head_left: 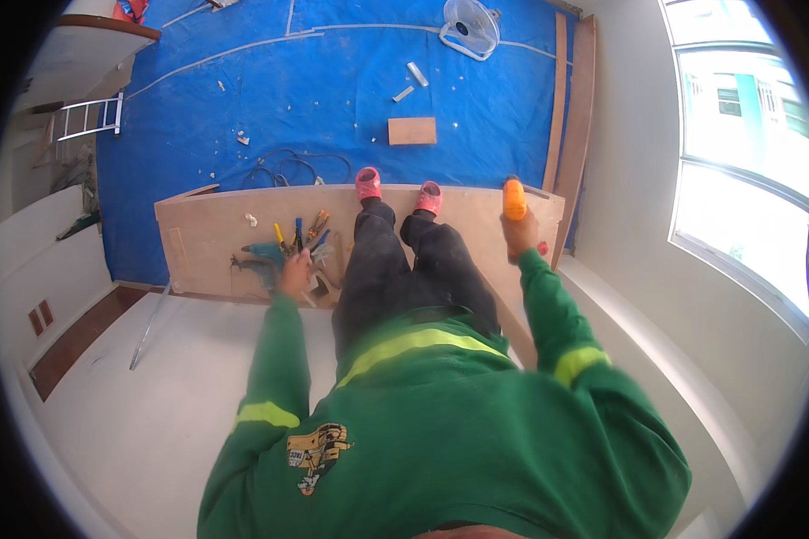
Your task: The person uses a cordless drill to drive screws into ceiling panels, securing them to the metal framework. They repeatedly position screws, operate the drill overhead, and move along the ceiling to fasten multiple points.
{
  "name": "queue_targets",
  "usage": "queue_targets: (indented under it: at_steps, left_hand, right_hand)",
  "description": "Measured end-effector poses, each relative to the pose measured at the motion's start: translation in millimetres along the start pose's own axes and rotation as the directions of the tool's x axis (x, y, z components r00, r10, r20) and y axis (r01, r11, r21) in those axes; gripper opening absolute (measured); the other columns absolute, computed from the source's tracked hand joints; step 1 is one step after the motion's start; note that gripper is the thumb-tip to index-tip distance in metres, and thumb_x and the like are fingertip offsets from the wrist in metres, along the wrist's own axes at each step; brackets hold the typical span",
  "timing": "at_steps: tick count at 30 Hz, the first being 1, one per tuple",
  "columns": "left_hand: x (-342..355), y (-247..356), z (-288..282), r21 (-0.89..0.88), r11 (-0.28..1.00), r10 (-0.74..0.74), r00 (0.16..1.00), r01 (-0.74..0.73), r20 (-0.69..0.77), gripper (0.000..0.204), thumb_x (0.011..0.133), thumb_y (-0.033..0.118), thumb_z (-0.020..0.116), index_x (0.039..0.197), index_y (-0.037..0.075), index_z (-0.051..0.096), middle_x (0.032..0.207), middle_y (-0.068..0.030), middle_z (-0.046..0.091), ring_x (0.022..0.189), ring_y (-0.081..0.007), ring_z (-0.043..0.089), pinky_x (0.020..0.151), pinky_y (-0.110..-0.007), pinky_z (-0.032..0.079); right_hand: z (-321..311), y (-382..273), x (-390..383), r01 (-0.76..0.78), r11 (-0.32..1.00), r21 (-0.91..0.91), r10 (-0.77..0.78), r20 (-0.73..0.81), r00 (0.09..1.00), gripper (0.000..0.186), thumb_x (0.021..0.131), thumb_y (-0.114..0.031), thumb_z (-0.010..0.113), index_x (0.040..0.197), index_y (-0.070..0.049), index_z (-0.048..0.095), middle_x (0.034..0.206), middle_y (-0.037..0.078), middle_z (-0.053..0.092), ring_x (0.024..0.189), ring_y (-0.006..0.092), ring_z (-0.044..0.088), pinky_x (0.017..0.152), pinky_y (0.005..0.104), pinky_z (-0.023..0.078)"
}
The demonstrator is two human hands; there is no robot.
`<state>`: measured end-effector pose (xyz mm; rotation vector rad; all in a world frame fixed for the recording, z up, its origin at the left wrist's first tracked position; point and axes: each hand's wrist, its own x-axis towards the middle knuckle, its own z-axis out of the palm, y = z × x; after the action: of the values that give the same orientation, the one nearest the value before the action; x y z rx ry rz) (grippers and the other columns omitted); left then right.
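Note:
My right hand (519, 235) is wrapped round an orange power drill (513, 198), held near the right end of a long plywood panel (458, 199). On the left, my left hand (297, 272) is over a group of hand tools lying on that panel. Its fingers look closed, but what they hold, if anything, cannot be made out. By the fingertips are a blue-handled tool (298, 235), a yellow-handled tool (280, 235) and orange-and-dark pliers (317, 224). A teal power tool (262, 251) lies just left of this hand, partly covered by other tools.
My feet in pink shoes (368, 184) stand on the panel. Beyond it, a blue sheet (333, 90) covers the floor, with a wooden block (412, 131), a white fan (470, 29), a dark cable (288, 166) and debris. Long boards (577, 108) run beside the right wall; a metal ladder (90, 119) is left.

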<state>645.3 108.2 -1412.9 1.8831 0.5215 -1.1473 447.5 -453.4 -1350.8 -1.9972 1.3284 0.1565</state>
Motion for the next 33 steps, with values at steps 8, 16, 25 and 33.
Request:
queue_targets:
  at_steps: [8,16,25,33]
  left_hand:
    - [180.8,17.7,2.5,0.304,0.949,0.134,0.979,-0.082,-0.154,0.058,0.11,0.049,0.052,0.105,-0.004,0.075,0.101,-0.0238,0.078,0.101,-0.0412,0.073,0.091,-0.05,0.054]
    - [347.9,-60.1,53.5,0.298,0.946,0.001,0.915,0.13,-0.403,0.066,0.11,0.052,0.051,0.122,-0.009,0.072,0.115,-0.0266,0.075,0.11,-0.04,0.071,0.098,-0.05,0.052]
    - [527.6,-147.5,80.8,0.381,0.824,-0.335,0.903,0.419,-0.269,0.102,0.099,0.076,0.06,0.144,-0.015,0.057,0.13,-0.0328,0.071,0.121,-0.0438,0.07,0.103,-0.05,0.055]
    - [616.8,-264.2,73.4,0.456,0.831,-0.226,0.943,0.318,-0.246,0.07,0.098,0.055,0.069,0.129,-0.008,0.067,0.12,-0.0291,0.075,0.106,-0.0416,0.075,0.09,-0.052,0.059]
  right_hand:
    - [18.2,-41.7,-10.8,0.328,0.929,-0.173,-0.327,0.035,0.944,0.027,0.092,-0.019,0.076,0.108,-0.003,0.061,0.097,0.029,0.073,0.099,0.0544,0.069,0.079,0.0602,0.053]
    - [146.9,-47.7,72.1,0.531,0.793,-0.298,-0.512,0.147,0.847,0.028,0.094,-0.017,0.072,0.117,-0.005,0.061,0.111,0.018,0.071,0.105,0.0442,0.068,0.087,0.0553,0.049]
    - [186.2,-44.2,154.9,0.508,0.679,-0.529,-0.426,0.28,0.86,0.029,0.092,-0.011,0.068,0.12,-0.006,0.064,0.106,0.013,0.068,0.105,0.0363,0.068,0.091,0.0492,0.046]
    - [204.3,-59.8,213.2,0.534,0.685,-0.496,-0.552,0.126,0.824,0.03,0.09,-0.016,0.073,0.117,-0.007,0.064,0.099,0.013,0.068,0.095,0.0384,0.067,0.085,0.0472,0.045]
